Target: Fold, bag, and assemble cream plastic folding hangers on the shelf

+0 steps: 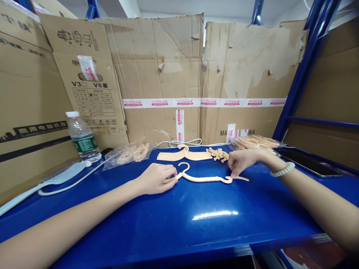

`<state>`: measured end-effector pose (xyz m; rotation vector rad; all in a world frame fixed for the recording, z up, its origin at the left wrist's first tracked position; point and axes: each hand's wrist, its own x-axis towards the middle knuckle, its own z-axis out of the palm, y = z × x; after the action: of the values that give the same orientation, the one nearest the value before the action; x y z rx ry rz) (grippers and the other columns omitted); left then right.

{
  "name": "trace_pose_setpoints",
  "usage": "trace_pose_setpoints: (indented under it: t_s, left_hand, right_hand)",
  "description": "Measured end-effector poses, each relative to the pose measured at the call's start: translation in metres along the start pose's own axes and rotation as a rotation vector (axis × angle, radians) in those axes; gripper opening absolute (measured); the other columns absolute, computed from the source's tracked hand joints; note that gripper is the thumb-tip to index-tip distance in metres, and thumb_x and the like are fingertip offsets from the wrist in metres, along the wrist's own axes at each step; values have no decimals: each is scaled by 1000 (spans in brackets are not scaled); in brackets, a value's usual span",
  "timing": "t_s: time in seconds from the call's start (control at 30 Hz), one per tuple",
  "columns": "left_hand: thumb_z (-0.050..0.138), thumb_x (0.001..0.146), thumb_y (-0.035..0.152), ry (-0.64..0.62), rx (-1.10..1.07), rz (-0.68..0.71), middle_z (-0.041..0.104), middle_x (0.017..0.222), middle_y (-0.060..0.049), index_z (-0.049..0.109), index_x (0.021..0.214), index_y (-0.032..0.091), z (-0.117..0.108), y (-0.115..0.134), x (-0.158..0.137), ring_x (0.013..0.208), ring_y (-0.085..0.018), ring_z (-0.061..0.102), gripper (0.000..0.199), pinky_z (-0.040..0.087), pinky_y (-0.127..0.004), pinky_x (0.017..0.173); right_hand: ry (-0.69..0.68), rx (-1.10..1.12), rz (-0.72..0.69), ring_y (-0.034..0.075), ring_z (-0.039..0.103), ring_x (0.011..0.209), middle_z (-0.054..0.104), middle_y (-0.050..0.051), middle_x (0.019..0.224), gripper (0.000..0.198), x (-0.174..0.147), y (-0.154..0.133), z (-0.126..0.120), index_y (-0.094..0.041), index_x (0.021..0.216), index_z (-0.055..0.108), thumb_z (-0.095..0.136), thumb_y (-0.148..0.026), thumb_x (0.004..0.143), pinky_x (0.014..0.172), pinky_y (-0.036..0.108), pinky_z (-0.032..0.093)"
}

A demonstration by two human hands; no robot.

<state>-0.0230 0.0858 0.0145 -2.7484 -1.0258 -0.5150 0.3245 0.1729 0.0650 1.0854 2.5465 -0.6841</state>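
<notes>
A beige plastic clothes hanger (203,179) lies on the blue tabletop, its hook (184,164) pointing away from me. My left hand (158,179) is closed around the hanger's left arm and hides most of it. At the other end, my right hand (243,161) pinches a beige end piece, whose small curved hook (229,180) shows left of the fingertips and whose thin strip (241,179) sticks out to the right. The fingers cover the joint, so I cannot tell how it is attached. Just beyond lies a stack of hangers (171,155), beside a pile of small beige pieces (218,154).
Clear plastic bags of beige parts lie at left (130,154) and right (256,142). A water bottle (84,140), a light-blue fan-like device (66,175) with a white cable, and a dark phone or tablet (310,162) are around. Cardboard (157,82) walls the back.
</notes>
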Motion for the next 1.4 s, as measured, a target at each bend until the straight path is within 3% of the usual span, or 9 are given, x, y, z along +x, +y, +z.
trace_pose_setpoints:
  t_s: [0.2,0.4,0.47,0.6,0.7,0.97,1.13,1.23,1.4]
  left_hand:
    - [48,90,32,87,-279,-184,59,64,2,62,80,17,-3,-20,1,53,-9,50,23,38,-19,52]
    - [47,89,29,251,-262,-266,57,62,1,60,79,15,6,-49,-3,51,-9,48,22,38,-20,49]
    - [47,89,27,280,-240,-266,58,66,0,61,79,15,9,-54,-4,54,-10,50,21,40,-20,51]
    - [49,87,24,303,-194,-226,60,75,-4,62,84,16,13,-58,-5,65,-14,55,16,44,-23,56]
    - [51,85,22,302,-155,-193,62,84,-6,62,88,16,14,-60,-5,78,-18,58,13,48,-30,69]
    - [52,86,22,218,-114,-141,67,102,-8,63,99,17,17,-64,-5,98,-23,59,17,46,-41,90]
    - [50,87,22,184,-111,-142,69,101,-8,63,102,17,19,-65,-5,97,-23,62,20,48,-40,89]
    - [49,88,22,181,-109,-140,69,102,-8,63,103,18,19,-65,-5,97,-22,63,21,49,-39,89]
    - [48,88,21,189,-96,-133,67,107,-8,63,104,18,18,-65,-6,104,-23,60,22,47,-41,94]
  right_hand:
    - [25,-49,-24,9,38,51,49,-3,53,49,-1,0,0,-13,58,62,67,-61,65,50,24,27]
    - [59,-31,-21,13,48,57,58,0,60,43,-2,2,-2,-13,66,68,68,-56,65,54,24,34]
    - [180,-31,-38,15,53,61,63,2,66,40,-1,7,-5,-13,72,70,65,-53,70,56,25,36]
    - [640,-114,42,17,58,64,68,6,70,36,5,24,-10,-13,78,70,55,-45,80,58,25,39]
    - [783,-163,110,18,62,66,71,7,75,27,12,38,-9,-13,83,70,52,-33,81,60,25,41]
    - [813,-212,187,18,61,65,71,6,72,13,21,46,-2,-16,76,69,57,-20,74,60,25,39]
    - [752,-58,284,15,56,43,64,5,54,32,22,42,4,-15,67,62,52,-40,85,48,25,40]
    - [722,50,337,14,56,41,64,5,53,43,25,40,7,-17,63,58,50,-52,86,45,24,42]
    - [711,181,448,13,53,38,62,5,51,41,31,36,9,-17,60,55,56,-51,83,40,24,42]
